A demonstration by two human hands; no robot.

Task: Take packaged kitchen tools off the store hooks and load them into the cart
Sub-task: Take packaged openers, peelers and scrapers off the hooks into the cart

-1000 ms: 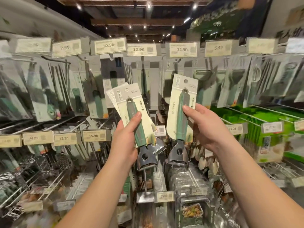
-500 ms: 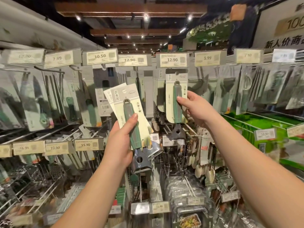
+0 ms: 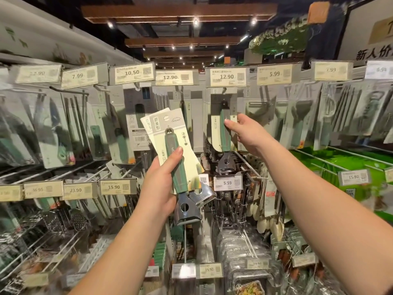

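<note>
My left hand grips two carded green-handled peelers fanned together, their chrome heads hanging below my palm. My right hand reaches up to the top row and pinches a third green-handled peeler on its pale card. That card's top sits at the hook under the 12.90 price tag. Whether the card hangs on the hook I cannot tell. No cart is in view.
Rows of carded kitchen tools hang on hooks to both sides, under price tags. Bare wire hooks jut out below my right hand. Lower rows hold graters, spoons and boxed goods.
My right hand has carried its peeler up and away from me to the hook under the 12.90 tag. My left hand has kept its two peelers nearly still.
</note>
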